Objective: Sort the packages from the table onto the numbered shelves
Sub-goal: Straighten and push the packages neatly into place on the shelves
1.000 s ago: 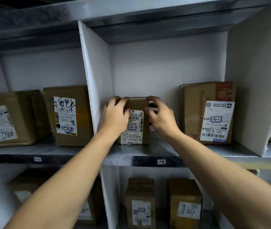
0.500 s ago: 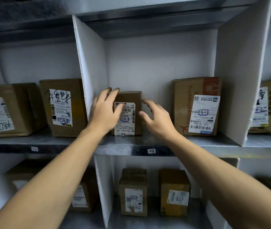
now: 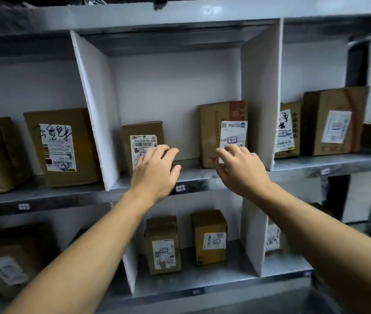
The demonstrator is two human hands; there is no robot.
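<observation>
A small brown cardboard package [image 3: 142, 134] with a white shipping label stands upright at the left of the middle shelf compartment, whose edge [image 3: 193, 180] bears a small number tag [image 3: 180, 188]. My left hand [image 3: 155, 172] hovers in front of the package's lower right, fingers loosely curled, holding nothing. My right hand [image 3: 242, 171] is out in front of the compartment's right side with fingers spread and empty, overlapping the lower part of a taller brown box [image 3: 216, 130] that stands there.
White divider panels [image 3: 94, 109] [image 3: 259, 94] wall the compartment. Labelled boxes stand in the left compartment [image 3: 60, 146] and the right one [image 3: 333, 121]. The lower shelf holds two small boxes [image 3: 163, 245] [image 3: 209, 236] and others at either side.
Both hands have let go of the small package and drawn back from the shelf. The view has pulled away, showing more of the shelving.
</observation>
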